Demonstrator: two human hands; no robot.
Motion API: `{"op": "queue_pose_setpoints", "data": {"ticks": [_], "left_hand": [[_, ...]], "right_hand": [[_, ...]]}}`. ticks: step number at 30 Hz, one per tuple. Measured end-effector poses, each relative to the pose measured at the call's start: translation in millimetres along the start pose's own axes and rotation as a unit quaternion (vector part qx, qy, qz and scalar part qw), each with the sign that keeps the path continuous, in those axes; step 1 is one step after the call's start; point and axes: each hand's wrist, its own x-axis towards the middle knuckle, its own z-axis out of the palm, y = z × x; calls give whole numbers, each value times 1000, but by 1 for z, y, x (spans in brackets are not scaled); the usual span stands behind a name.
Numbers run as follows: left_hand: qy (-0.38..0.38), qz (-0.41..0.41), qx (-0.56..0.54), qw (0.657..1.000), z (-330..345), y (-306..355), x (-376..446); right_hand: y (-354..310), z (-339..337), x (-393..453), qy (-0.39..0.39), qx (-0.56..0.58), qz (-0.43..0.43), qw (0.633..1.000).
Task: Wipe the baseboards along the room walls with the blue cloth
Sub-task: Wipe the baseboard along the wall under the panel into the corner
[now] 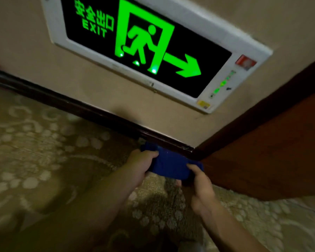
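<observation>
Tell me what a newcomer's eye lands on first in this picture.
The lit green exit sign, mounted low on the beige wall, dominates the upper frame. Below it, both hands, left hand and right hand, grip the blue cloth at the dark baseboard, in the corner beside a reddish-brown wooden panel, above patterned carpet.

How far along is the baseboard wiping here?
Nothing shows which stretches are already clean. In hand: both hands, left and right, grip the blue cloth at the dark baseboard, in the corner by the wooden door, below the lit exit sign. Left, probably: the baseboard running off leftward along the patterned carpet.
</observation>
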Motion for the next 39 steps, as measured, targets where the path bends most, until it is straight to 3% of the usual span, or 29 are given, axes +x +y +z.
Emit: {"op": "queue_pose_setpoints", "data": {"ticks": [5, 10, 17, 23, 30, 32, 36, 39], "left_hand": [[20, -36, -24, 999, 20, 2, 26], [16, -109, -97, 989, 26, -27, 67], [12, -46, -158, 986, 37, -46, 101], [88, -12, -199, 976, 41, -55, 98], [272, 75, -116, 952, 35, -70, 86], [244, 76, -126, 958, 41, -70, 88], [105, 48, -145, 983, 51, -60, 90], [114, 27, -167, 979, 46, -53, 95]], "right_hand": [[-20, 27, 24, 98, 1, -14, 995], [2, 47, 85, 174, -10, -69, 982], [25, 45, 115, 211, -69, -150, 963], [20, 79, 114, 297, -130, -174, 930], [35, 96, 103, 161, -214, -198, 943], [31, 86, 107, 169, -196, -193, 946], [12, 68, 118, 282, -179, -143, 932], [8, 82, 119, 295, -204, -135, 924]]}}
